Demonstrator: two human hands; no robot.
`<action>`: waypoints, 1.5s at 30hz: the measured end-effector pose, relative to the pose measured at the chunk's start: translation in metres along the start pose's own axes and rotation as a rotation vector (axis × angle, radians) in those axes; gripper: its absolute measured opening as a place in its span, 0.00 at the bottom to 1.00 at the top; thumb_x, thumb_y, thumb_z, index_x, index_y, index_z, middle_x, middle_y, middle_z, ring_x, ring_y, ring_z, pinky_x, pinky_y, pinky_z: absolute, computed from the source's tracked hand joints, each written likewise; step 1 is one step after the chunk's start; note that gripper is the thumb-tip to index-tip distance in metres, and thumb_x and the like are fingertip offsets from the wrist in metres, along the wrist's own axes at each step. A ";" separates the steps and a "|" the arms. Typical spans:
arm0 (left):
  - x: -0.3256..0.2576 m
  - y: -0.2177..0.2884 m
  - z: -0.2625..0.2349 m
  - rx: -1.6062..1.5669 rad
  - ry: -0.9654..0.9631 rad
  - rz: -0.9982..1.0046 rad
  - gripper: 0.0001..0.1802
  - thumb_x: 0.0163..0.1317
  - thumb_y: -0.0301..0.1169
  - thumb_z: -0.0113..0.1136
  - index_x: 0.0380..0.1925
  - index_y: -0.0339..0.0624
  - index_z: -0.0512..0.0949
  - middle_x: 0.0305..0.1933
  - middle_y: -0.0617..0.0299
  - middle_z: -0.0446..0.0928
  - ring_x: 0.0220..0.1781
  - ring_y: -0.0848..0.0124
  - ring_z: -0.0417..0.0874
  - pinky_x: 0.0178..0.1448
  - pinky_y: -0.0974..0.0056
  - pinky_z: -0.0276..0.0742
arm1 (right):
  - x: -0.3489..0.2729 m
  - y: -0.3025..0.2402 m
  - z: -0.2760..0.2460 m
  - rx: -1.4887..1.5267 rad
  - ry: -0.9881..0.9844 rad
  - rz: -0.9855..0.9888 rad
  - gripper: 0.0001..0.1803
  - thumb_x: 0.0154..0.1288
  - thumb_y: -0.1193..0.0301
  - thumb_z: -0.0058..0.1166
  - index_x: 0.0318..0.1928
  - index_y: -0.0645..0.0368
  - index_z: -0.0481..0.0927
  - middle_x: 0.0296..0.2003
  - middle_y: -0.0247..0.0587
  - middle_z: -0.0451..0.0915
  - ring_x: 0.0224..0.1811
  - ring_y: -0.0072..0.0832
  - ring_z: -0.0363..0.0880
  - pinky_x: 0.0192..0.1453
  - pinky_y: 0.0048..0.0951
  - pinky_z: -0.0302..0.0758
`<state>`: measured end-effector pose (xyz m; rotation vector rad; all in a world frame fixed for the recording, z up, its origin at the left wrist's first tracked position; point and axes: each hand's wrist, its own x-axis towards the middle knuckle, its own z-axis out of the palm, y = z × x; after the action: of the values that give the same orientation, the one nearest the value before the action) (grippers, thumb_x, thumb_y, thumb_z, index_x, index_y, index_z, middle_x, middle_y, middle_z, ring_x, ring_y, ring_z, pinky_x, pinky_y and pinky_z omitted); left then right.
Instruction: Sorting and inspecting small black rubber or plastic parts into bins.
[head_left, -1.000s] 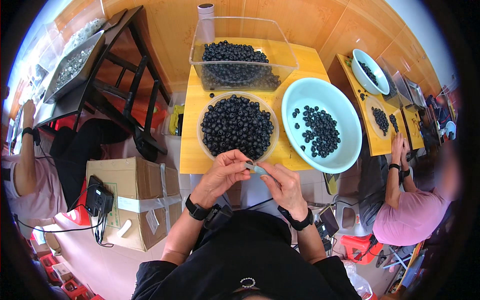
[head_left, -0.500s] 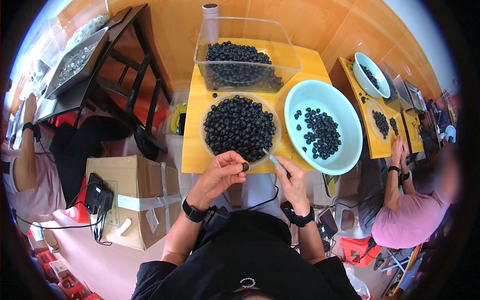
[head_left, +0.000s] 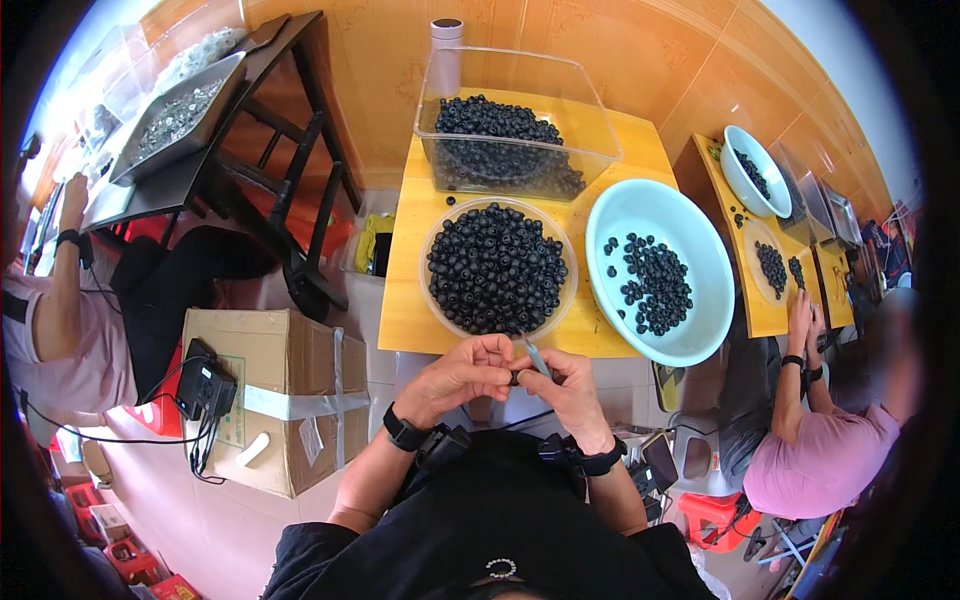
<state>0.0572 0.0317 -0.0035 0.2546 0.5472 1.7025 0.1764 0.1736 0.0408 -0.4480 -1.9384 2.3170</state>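
Observation:
Both my hands meet just in front of the table's near edge. My left hand (head_left: pixel 462 380) pinches a small black ring-like rubber piece (head_left: pixel 514 378) between thumb and fingertips. Closed around a slim tool (head_left: pixel 537 360) with a light blue handle and a thin tip is my right hand (head_left: pixel 568 395), its thumb up against the piece. The fingers hide most of that piece. Just beyond lies a round shallow dish (head_left: pixel 573 265) heaped with similar black pieces (head_left: pixel 495 265). A pale blue bowl (head_left: pixel 705 265) to its right holds more of them.
Behind the dish, a clear plastic bin (head_left: pixel 595 150) of black pieces stands on the yellow table (head_left: pixel 400 310), near a pink bottle (head_left: pixel 446 60). A taped cardboard box (head_left: pixel 265 365) is at my left. One person sits at each side; the right-hand person (head_left: pixel 820 460) handles similar pieces.
My hands have come together, bringing the tool to the black piece, which was held apart from it before. The view has shifted slightly, so the table sits lower and further right.

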 end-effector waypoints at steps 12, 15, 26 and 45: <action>0.002 0.002 0.004 0.308 0.267 0.068 0.07 0.59 0.26 0.60 0.37 0.41 0.73 0.32 0.63 0.79 0.30 0.77 0.81 0.36 0.72 0.82 | -0.001 -0.014 -0.019 -0.384 0.303 -0.105 0.10 0.52 0.76 0.64 0.37 0.62 0.82 0.23 0.24 0.74 0.25 0.11 0.67 0.29 0.16 0.64; -0.003 0.012 -0.012 0.476 0.454 0.207 0.06 0.60 0.26 0.60 0.36 0.40 0.74 0.31 0.62 0.79 0.29 0.77 0.81 0.35 0.72 0.81 | 0.005 -0.029 -0.067 -0.519 0.543 -0.246 0.11 0.53 0.79 0.62 0.39 0.63 0.81 0.28 0.25 0.76 0.30 0.14 0.69 0.36 0.17 0.68; 0.017 0.029 -0.029 1.532 0.892 0.682 0.11 0.48 0.21 0.64 0.34 0.35 0.79 0.27 0.59 0.77 0.25 0.70 0.79 0.31 0.67 0.76 | 0.005 -0.007 -0.076 -0.773 0.640 -0.394 0.13 0.55 0.79 0.58 0.42 0.66 0.79 0.29 0.43 0.77 0.31 0.26 0.73 0.37 0.26 0.69; 0.017 0.024 -0.019 1.181 0.751 0.576 0.10 0.53 0.20 0.62 0.36 0.37 0.74 0.34 0.60 0.79 0.37 0.66 0.84 0.40 0.67 0.79 | 0.010 0.017 -0.029 -0.696 0.432 -0.246 0.09 0.54 0.79 0.58 0.38 0.67 0.80 0.25 0.46 0.78 0.24 0.31 0.74 0.29 0.29 0.69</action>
<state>0.0241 0.0411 -0.0102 0.6508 2.2007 1.7862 0.1774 0.2008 0.0185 -0.6421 -2.3336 1.2203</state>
